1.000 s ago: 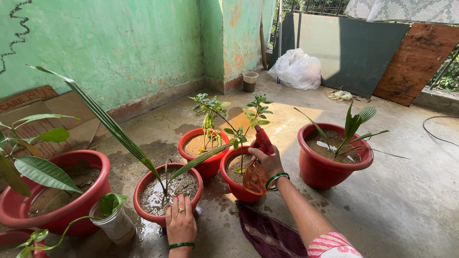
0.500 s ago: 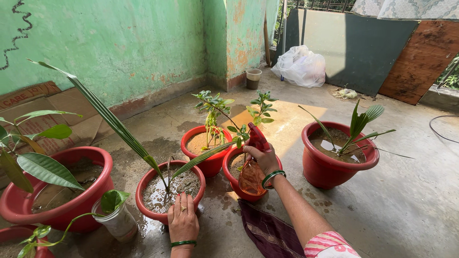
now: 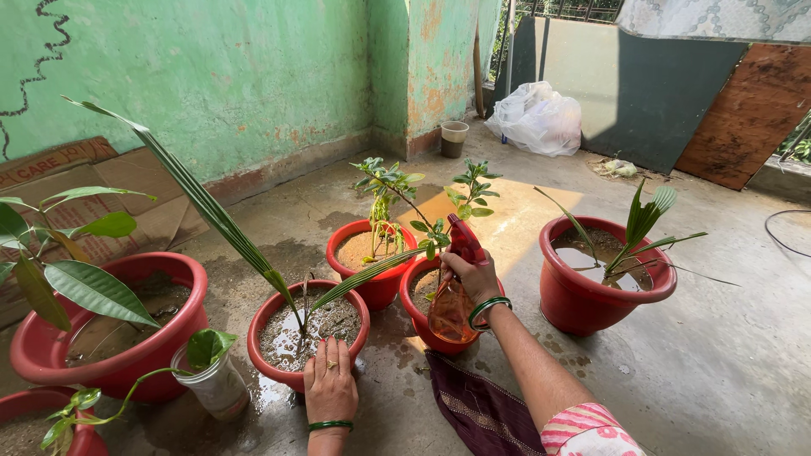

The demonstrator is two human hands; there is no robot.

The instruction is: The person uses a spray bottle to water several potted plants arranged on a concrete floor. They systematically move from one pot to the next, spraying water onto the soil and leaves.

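Note:
My right hand (image 3: 475, 277) grips an orange spray bottle (image 3: 451, 307) with a red trigger head, held over a small red pot (image 3: 417, 309) with a thin leafy seedling. My left hand (image 3: 330, 386) rests flat on the near rim of a red pot (image 3: 274, 351) of wet soil, from which long palm-like leaves rise up to the left. Both wrists wear green bangles. Behind these stands another red pot (image 3: 384, 286) with a leafy plant.
A big red pot (image 3: 184, 325) with broad leaves sits at left, a plastic cup (image 3: 219, 387) with a cutting beside it. Another red pot (image 3: 581, 300) with standing water is at right. A dark cloth (image 3: 480, 413) lies on the wet concrete floor. A white bag (image 3: 537, 121) and boards lean at the back.
The view has shifted slightly, so everything sits a little further right. My right hand with the bottle stays over the small pot; my left hand stays on the rim.

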